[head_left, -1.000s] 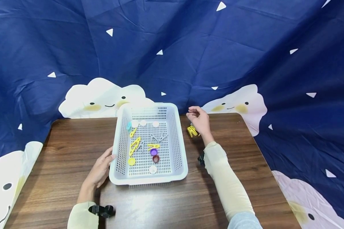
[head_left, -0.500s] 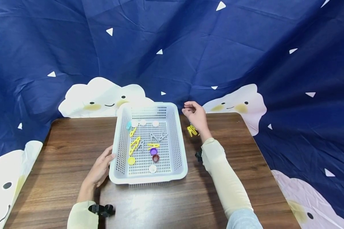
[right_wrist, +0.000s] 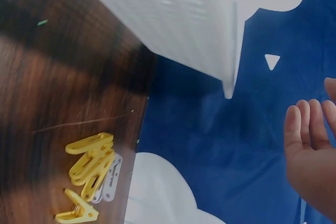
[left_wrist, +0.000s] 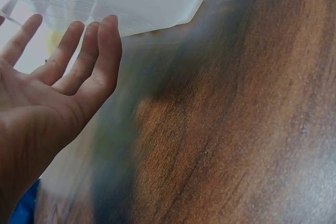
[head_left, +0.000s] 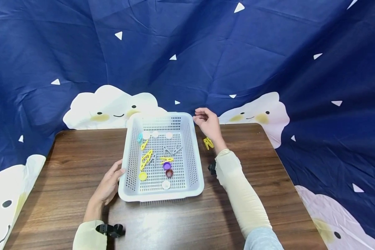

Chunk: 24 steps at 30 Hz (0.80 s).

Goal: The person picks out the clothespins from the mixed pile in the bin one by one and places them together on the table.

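A person is working over a white perforated basket [head_left: 160,198], which is sitting on a wood-grained counter [head_left: 162,222]. The left grip [head_left: 107,182] is resting against the basket's left side, its fingers [left_wrist: 108,51] spreading loosely apart. The right grip [head_left: 208,125] is hovering near the basket's far right corner, and the right wrist view is showing it apart from the wall; its fingers are bending toward the thumb (whether they are pinching anything, I cannot tell).

Just beside the basket's right wall, yellow clips [right_wrist: 90,169] are lying bunched on the counter, with a grey clip [right_wrist: 111,179] pressing close to them and a separate yellow clip [right_wrist: 86,211] lying near.

Inside, three white caps [head_left: 155,134] are lying along the far end, a light blue clip [head_left: 140,138] sitting just beside the leftmost. A small yellow clip [head_left: 144,145] is lying below these. Toward the middle, another yellow clip [head_left: 167,159] is lying just beyond a purple cap [head_left: 167,166], and a dark red cap [head_left: 169,173] is sitting beside the purple one. A yellow cap [head_left: 142,176] is resting nearer the left wall. Behind everything, a dark blue cloth [head_left: 175,34] is hanging.
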Motion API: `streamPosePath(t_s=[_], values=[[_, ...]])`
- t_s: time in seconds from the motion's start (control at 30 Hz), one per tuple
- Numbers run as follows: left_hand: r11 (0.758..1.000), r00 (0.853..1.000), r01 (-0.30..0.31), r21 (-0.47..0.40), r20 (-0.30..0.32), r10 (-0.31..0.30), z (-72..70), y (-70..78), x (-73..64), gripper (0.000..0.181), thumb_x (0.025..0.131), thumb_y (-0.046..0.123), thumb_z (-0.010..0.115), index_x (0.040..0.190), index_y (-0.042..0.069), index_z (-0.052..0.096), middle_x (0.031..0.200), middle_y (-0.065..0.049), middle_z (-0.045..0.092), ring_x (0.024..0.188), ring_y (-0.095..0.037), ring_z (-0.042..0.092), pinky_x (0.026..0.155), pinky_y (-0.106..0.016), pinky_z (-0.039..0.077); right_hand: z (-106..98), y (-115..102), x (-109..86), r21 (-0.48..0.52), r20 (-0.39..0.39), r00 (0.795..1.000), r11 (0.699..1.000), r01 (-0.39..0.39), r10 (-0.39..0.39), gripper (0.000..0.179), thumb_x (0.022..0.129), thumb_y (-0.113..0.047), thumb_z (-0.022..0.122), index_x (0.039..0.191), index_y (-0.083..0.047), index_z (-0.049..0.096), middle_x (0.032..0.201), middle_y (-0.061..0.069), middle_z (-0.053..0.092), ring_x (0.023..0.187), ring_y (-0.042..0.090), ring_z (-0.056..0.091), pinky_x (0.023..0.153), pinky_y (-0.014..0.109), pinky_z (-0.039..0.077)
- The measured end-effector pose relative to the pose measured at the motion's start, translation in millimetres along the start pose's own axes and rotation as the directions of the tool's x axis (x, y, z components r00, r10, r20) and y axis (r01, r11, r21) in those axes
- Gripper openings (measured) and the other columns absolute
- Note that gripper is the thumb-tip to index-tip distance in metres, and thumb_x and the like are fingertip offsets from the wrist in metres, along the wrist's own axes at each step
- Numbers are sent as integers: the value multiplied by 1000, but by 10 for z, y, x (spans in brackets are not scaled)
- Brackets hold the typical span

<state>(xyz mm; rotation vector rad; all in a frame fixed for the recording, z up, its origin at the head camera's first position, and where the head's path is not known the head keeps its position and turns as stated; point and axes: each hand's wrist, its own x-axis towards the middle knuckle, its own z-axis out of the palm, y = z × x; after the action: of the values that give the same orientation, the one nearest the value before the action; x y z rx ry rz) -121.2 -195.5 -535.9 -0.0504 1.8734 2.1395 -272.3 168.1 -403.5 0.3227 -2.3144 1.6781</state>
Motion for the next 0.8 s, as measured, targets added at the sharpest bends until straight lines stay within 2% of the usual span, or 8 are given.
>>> streamPosePath(t_s=[0.13,0.2,0.37,0.8], values=[[1000,1000,2,0,-1,-2,0,-5,5,56,109,29,44,159,10,26,154,-27,34,114,-15,61,88,-41,55,60,172,89,1,4,1000,1000,6,-6,27,90,6,69,116,13,67,110,28,69,99,37,66,83,24,52],[1000,1000,2,-1,-2,-2,-1,-5,4,56,109,29,44,159,10,26,154,-28,34,114,-15,61,88,-41,55,88,184,109,-5,10,1000,1000,7,-7,27,90,4,70,115,10,68,109,25,70,98,32,67,83,23,52],[1000,1000,2,-4,-3,-2,-1,0,-2,57,109,30,45,159,10,27,154,-28,34,114,-15,61,87,-43,55,144,143,129,-3,25,1000,1000,9,-8,26,89,3,72,115,5,70,108,19,71,95,25,67,83,26,53],[1000,1000,0,-4,9,0,-1,6,-3,57,109,31,44,159,10,26,154,-27,34,115,-14,61,88,-41,55,319,45,129,63,57,998,998,-13,9,26,90,2,71,116,5,69,111,21,70,94,19,66,85,27,52]])
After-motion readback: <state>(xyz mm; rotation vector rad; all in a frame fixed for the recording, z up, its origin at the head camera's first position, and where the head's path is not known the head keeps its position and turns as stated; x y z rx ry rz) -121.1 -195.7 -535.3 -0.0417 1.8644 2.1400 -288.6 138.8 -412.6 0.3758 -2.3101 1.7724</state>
